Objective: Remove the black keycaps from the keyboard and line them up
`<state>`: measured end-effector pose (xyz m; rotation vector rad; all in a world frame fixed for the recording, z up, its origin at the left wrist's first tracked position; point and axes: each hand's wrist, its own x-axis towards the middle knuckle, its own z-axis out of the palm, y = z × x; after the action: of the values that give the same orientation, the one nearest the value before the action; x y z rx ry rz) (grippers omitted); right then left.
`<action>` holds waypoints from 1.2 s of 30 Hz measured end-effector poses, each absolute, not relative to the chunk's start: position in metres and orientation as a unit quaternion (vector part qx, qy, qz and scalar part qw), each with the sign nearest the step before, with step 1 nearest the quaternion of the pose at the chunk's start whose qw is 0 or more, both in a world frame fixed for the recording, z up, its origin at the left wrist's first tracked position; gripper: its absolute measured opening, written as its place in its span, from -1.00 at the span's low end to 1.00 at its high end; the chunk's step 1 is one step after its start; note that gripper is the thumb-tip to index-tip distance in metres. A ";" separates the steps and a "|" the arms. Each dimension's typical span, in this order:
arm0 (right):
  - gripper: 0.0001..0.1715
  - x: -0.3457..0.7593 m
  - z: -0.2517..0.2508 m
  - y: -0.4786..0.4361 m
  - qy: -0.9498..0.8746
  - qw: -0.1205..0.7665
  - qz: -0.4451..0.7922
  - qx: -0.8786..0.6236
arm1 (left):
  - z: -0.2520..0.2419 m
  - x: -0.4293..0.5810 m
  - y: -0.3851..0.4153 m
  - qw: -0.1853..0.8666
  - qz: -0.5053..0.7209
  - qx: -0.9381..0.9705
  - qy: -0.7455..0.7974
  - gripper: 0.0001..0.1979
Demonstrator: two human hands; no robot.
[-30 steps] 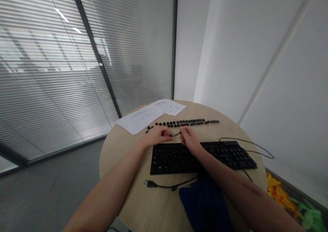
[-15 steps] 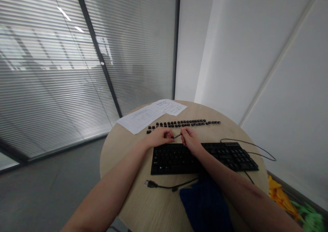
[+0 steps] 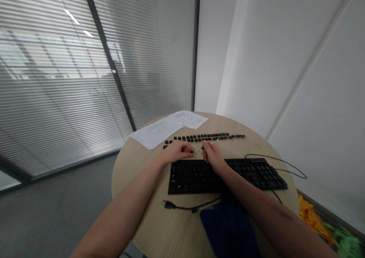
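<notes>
My left hand [image 3: 179, 152] pinches a small black keycap [image 3: 192, 152] just behind the keyboard. Between the fingers of my right hand [image 3: 211, 153] is a thin metal tool [image 3: 214, 142], its tip reaching left to the keycap. Below both hands lies a black keyboard [image 3: 196, 177], partly covered by my right forearm. Behind them, loose black keycaps [image 3: 195, 136] stand in rows on the round wooden table [image 3: 159, 227].
White printed papers [image 3: 159, 131] lie at the back left of the table. A USB cable [image 3: 182, 207] and a dark blue cloth [image 3: 228, 227] are in front of the keyboard. Another cable [image 3: 291, 164] loops over the right edge. Orange and green items are on the floor.
The metal tool has tilted in my right hand, and more of its rear end now shows to the right. My left hand has barely moved.
</notes>
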<state>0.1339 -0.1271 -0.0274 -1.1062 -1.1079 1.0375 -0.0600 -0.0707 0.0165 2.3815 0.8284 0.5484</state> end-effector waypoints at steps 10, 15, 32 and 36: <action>-0.45 0.138 -0.025 -0.125 -0.406 0.630 0.482 -0.453 | 0.015 -0.066 -0.065 0.294 0.215 0.879 0.308 -0.76; -0.50 0.147 -0.024 -0.119 -0.332 0.673 0.482 -0.452 | 0.017 -0.073 -0.058 0.291 0.268 0.862 0.317 -0.79; -0.60 0.144 -0.028 -0.118 -0.377 0.657 0.463 -0.461 | 0.016 -0.069 -0.063 0.238 0.331 0.857 0.316 -0.74; -0.60 0.143 -0.027 -0.119 -0.376 0.658 0.460 -0.462 | 0.018 -0.069 -0.064 0.247 0.336 0.852 0.317 -0.63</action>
<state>0.1434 -0.1191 -0.0271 -1.0473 -0.8522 1.0426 -0.0695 -0.0641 0.0182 2.3234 0.8651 0.9168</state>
